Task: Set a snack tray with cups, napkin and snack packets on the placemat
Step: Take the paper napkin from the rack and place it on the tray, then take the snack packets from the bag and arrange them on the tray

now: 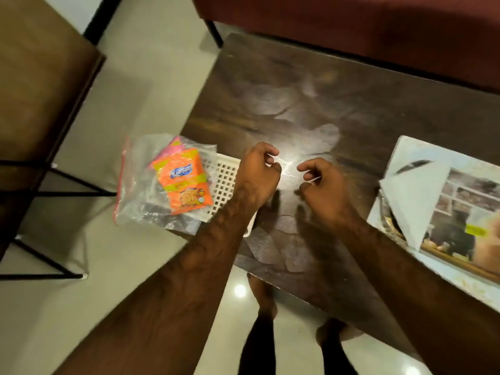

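- Dark wood with a glossy sheen carries everything here: the table (pixel 338 98), and our two hands hover over the middle of its near half.
- Our left hand (pixel 258 175) is loosely curled, fingers bent inward, gripping nothing we can make out; our right hand (pixel 323 185) is likewise half-closed, thumb and forefinger nearly pinched, and whether something thin or clear sits between them we cannot tell.
- White plastic lattice shows at the table's left edge: the snack tray (pixel 223 182), touching the left wrist's outer side, its long axis running roughly from the far edge toward the near edge.
- On the tray lies a clear zip bag (pixel 135 190) that overhangs the left edge, with an orange snack packet (pixel 184 182) and a pink packet (pixel 173 144) in it.
- The orange packet bears a blue logo, too blurred to read with confidence.
- At the right edge lies a photo-printed placemat (pixel 460 226) with a white folded napkin (pixel 414 196) on it.
- We judge the tray lies left of both hands, nearer the left, while the placemat lies right, nearer the right; no cups are in sight.
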Tool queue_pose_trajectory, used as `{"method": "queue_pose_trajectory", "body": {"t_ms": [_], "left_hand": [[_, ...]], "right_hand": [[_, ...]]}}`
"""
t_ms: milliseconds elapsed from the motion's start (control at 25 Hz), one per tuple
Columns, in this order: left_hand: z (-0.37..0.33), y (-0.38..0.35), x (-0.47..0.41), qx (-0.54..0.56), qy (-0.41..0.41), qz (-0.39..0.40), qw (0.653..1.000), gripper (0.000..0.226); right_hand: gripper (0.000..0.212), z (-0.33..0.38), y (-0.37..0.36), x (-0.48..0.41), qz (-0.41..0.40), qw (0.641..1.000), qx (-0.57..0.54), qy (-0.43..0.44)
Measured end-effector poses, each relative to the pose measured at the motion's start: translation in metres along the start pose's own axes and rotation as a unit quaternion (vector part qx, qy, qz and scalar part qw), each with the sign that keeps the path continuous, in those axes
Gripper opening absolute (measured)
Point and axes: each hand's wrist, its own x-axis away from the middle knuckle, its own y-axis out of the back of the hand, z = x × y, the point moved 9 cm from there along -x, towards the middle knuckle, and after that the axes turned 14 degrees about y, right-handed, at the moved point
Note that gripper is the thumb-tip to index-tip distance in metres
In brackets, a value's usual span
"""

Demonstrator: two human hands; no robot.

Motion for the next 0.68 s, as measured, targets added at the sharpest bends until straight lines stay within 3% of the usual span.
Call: {"method": "queue_pose_trajectory", "body": {"t_ms": [120, 280, 400, 520, 600, 680], "left_hand": [[0.032, 0.079, -0.006, 0.022, 0.014, -0.065, 0.998, 0.027], [0.076, 0.190, -0.003, 0.008, 0.012, -0.218, 0.976, 0.026], [0.124, 0.256, -0.002, 0.003, 0.076, -0.306, 0.949, 0.026], [0.195, 0.292, -0.015, -0.031, 0.234, -0.292, 0.927, 0.039], [0.239, 0.292, -0.021, -0.048, 0.330, -0.230, 0.915, 0.051], [0.267, 0.281, -0.026, -0.031, 0.374, -0.166, 0.912, 0.056]], "right_hand": [[0.036, 0.024, -0.055, -0.004, 0.058, 0.998, -0.014, 0.007], [0.036, 0.062, -0.134, -0.008, 0.133, 0.990, -0.026, 0.026], [0.036, 0.080, -0.181, -0.006, 0.182, 0.982, -0.046, 0.024], [0.034, 0.082, -0.207, -0.005, 0.209, 0.977, -0.034, 0.024], [0.034, 0.081, -0.215, -0.005, 0.211, 0.977, -0.033, 0.022], [0.033, 0.079, -0.219, -0.005, 0.210, 0.977, -0.026, 0.022]]}}
